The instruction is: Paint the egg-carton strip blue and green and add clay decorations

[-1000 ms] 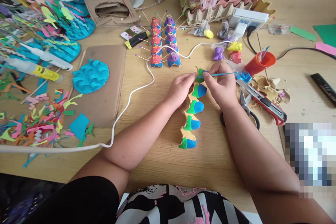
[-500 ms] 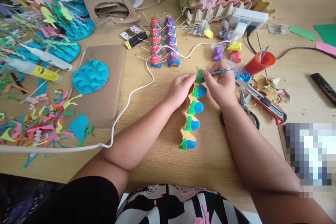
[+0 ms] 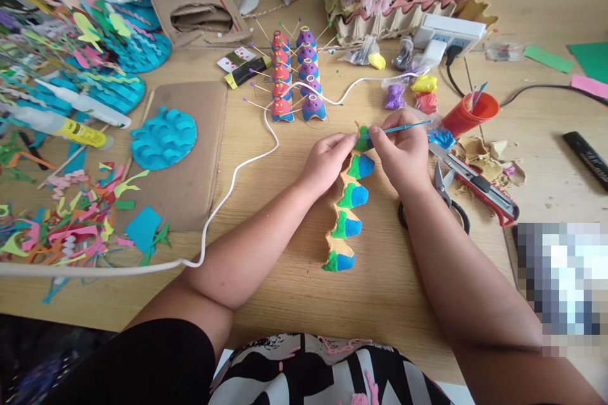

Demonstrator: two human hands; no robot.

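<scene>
An egg carton strip (image 3: 345,211) lies lengthwise in front of me, its cups coated green on one side and blue on the other. My left hand (image 3: 329,161) pinches the strip near its far end. In my right hand (image 3: 403,155) is a thin blue modelling tool (image 3: 409,127), held like a pen, its tip at the farthest cup by the green patch. Part of that far cup is hidden by my fingers. Beyond my hands stand two finished-looking carton rows, a red one (image 3: 282,87) and a purple one (image 3: 311,79), with sticks poking out.
Right of my right arm lie scissors (image 3: 444,188), a box cutter (image 3: 479,180) and carton scraps. An orange cup (image 3: 472,112) holds tools near bagged clay (image 3: 395,96) and a power strip (image 3: 451,35). A white cable (image 3: 236,172) crosses the table; paper scraps (image 3: 71,221) lie left.
My right hand and the blue tool have shifted very slightly to the right. The left hand keeps its hold on the egg carton strip.
</scene>
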